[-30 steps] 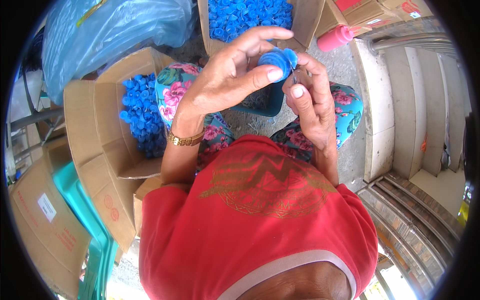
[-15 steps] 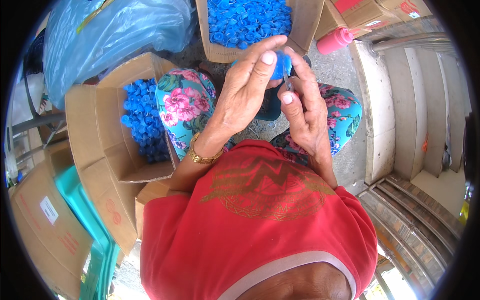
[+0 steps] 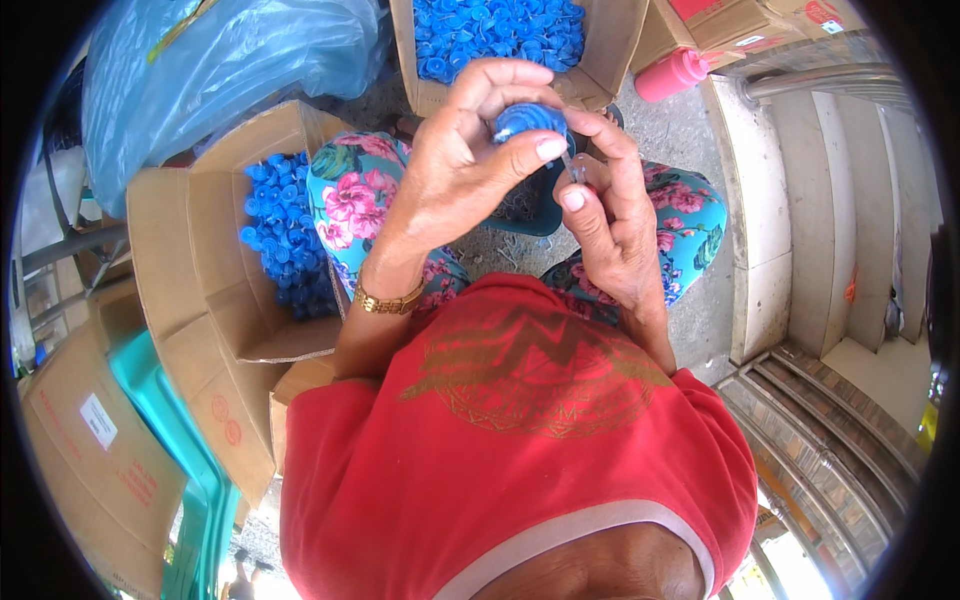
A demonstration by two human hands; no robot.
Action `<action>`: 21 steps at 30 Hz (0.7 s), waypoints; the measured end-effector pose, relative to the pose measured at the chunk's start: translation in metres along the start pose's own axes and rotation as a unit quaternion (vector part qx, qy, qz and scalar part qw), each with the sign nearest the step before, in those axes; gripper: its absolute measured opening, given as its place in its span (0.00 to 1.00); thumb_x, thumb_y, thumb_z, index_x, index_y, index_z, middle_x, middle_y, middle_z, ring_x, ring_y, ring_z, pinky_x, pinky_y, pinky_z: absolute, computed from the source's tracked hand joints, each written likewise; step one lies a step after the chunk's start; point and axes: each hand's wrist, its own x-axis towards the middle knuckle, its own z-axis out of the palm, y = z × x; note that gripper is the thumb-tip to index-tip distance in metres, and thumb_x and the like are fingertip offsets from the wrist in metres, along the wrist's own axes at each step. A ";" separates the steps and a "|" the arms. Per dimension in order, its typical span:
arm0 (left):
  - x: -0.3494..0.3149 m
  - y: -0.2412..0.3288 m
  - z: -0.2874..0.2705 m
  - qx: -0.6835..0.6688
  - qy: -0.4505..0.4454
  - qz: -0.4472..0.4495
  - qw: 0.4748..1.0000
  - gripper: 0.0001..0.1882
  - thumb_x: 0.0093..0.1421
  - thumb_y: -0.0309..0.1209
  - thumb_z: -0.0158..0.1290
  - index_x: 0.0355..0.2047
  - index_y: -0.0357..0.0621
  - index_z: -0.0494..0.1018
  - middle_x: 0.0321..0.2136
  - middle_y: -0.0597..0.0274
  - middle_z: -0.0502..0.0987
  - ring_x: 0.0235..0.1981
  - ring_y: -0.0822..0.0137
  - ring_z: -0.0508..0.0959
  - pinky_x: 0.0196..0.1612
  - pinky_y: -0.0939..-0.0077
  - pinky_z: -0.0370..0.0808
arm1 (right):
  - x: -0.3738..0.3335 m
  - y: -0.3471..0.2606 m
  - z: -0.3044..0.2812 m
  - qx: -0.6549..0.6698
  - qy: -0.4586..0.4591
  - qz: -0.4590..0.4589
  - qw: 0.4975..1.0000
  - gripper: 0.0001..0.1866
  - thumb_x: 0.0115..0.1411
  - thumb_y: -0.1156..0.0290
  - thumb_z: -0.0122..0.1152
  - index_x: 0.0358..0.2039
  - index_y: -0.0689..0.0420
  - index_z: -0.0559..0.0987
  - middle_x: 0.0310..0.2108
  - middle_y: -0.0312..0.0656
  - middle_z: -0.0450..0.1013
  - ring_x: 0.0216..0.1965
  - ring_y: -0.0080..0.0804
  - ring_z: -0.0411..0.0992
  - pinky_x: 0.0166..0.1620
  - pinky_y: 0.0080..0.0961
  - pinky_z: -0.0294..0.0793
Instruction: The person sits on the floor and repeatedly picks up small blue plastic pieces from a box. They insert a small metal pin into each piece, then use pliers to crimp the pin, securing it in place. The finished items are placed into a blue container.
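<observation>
Head view looks down on both hands raised together above the lap. Left hand (image 3: 455, 170) curls around a blue plastic cap (image 3: 528, 121), its thumb and bent fingers pinching the cap from the left and above. Right hand (image 3: 610, 215) meets it from the right, thumb and forefinger pressed together on a thin, pale sliver (image 3: 572, 168) that sits just beneath the cap; what it is cannot be told. A gold bracelet (image 3: 388, 300) circles the left wrist. Ahead, an open cardboard box (image 3: 612, 55) is filled with blue caps (image 3: 500, 30); a second open box (image 3: 215, 250) at the left holds more. A pink bottle (image 3: 672, 73) lies near the far box, and a blue plastic bag (image 3: 220, 60) bulges at the upper left.
</observation>
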 end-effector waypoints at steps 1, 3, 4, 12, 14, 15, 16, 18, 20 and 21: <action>0.001 0.000 -0.006 -0.027 -0.014 -0.018 0.999 0.17 0.56 0.30 0.56 0.46 0.38 0.69 0.45 0.57 0.72 0.45 0.71 0.71 0.44 0.80 0.69 | 0.000 0.000 0.000 -0.013 -0.003 -0.002 1.000 0.25 0.59 0.68 0.54 0.56 0.58 0.62 0.40 0.41 0.69 0.23 0.21 0.61 0.29 0.18 0.64; 0.002 -0.005 -0.010 -0.059 -0.029 -0.009 0.998 0.18 0.56 0.30 0.56 0.46 0.37 0.69 0.46 0.57 0.71 0.47 0.71 0.70 0.46 0.79 0.70 | 0.001 -0.002 -0.001 -0.026 -0.003 -0.004 1.000 0.27 0.59 0.67 0.54 0.57 0.59 0.62 0.47 0.43 0.68 0.24 0.23 0.63 0.30 0.19 0.65; 0.002 -0.008 -0.011 -0.074 -0.036 -0.005 0.997 0.19 0.55 0.30 0.57 0.46 0.37 0.69 0.46 0.57 0.71 0.47 0.70 0.70 0.46 0.78 0.70 | 0.001 -0.002 -0.001 -0.027 0.001 -0.010 1.000 0.27 0.59 0.66 0.54 0.57 0.59 0.62 0.48 0.43 0.68 0.24 0.23 0.63 0.31 0.20 0.66; -0.008 -0.008 -0.005 -0.130 -0.003 -0.041 0.991 0.24 0.55 0.31 0.58 0.51 0.33 0.68 0.46 0.55 0.73 0.46 0.68 0.73 0.51 0.73 0.70 | -0.001 -0.003 0.000 -0.035 0.011 -0.032 0.999 0.27 0.59 0.65 0.55 0.56 0.60 0.62 0.52 0.47 0.67 0.29 0.27 0.68 0.37 0.23 0.69; -0.008 -0.007 -0.004 -0.134 0.002 -0.033 0.990 0.24 0.55 0.31 0.57 0.50 0.33 0.68 0.47 0.54 0.73 0.47 0.68 0.73 0.51 0.73 0.70 | -0.001 -0.002 0.000 -0.035 0.011 -0.044 0.998 0.26 0.58 0.66 0.55 0.55 0.60 0.63 0.52 0.48 0.66 0.33 0.29 0.70 0.39 0.24 0.69; -0.008 -0.008 -0.004 -0.134 -0.001 -0.033 0.990 0.24 0.55 0.31 0.57 0.50 0.32 0.68 0.47 0.54 0.73 0.47 0.68 0.73 0.51 0.73 0.70 | 0.001 0.000 0.001 -0.041 0.013 -0.063 0.997 0.25 0.58 0.66 0.55 0.55 0.60 0.63 0.52 0.49 0.66 0.36 0.30 0.71 0.40 0.24 0.69; -0.008 -0.010 -0.005 -0.134 -0.004 -0.033 0.990 0.24 0.55 0.31 0.57 0.50 0.32 0.68 0.47 0.54 0.73 0.47 0.68 0.73 0.52 0.73 0.70 | 0.002 0.001 0.000 -0.052 0.015 -0.080 0.995 0.24 0.58 0.67 0.55 0.54 0.59 0.63 0.53 0.49 0.66 0.38 0.31 0.71 0.41 0.24 0.69; -0.008 -0.011 -0.006 -0.132 -0.010 -0.030 0.991 0.24 0.56 0.32 0.57 0.50 0.32 0.67 0.47 0.53 0.73 0.47 0.68 0.73 0.52 0.73 0.70 | 0.003 0.002 0.000 -0.076 0.018 -0.112 0.991 0.23 0.58 0.68 0.55 0.53 0.59 0.64 0.53 0.50 0.65 0.42 0.33 0.72 0.43 0.23 0.69; -0.010 -0.010 -0.007 -0.127 -0.016 -0.024 0.991 0.24 0.56 0.32 0.56 0.50 0.32 0.67 0.47 0.53 0.73 0.46 0.68 0.73 0.51 0.72 0.70 | 0.002 0.002 -0.001 -0.084 0.018 -0.124 0.989 0.22 0.58 0.69 0.56 0.52 0.59 0.65 0.53 0.50 0.65 0.44 0.33 0.71 0.44 0.23 0.68; -0.010 -0.010 -0.008 -0.126 -0.023 -0.033 0.991 0.24 0.56 0.32 0.57 0.50 0.31 0.67 0.47 0.52 0.73 0.46 0.67 0.74 0.51 0.72 0.70 | 0.002 0.002 -0.001 -0.078 0.018 -0.120 0.989 0.21 0.58 0.69 0.56 0.51 0.59 0.65 0.53 0.49 0.66 0.45 0.32 0.71 0.44 0.23 0.68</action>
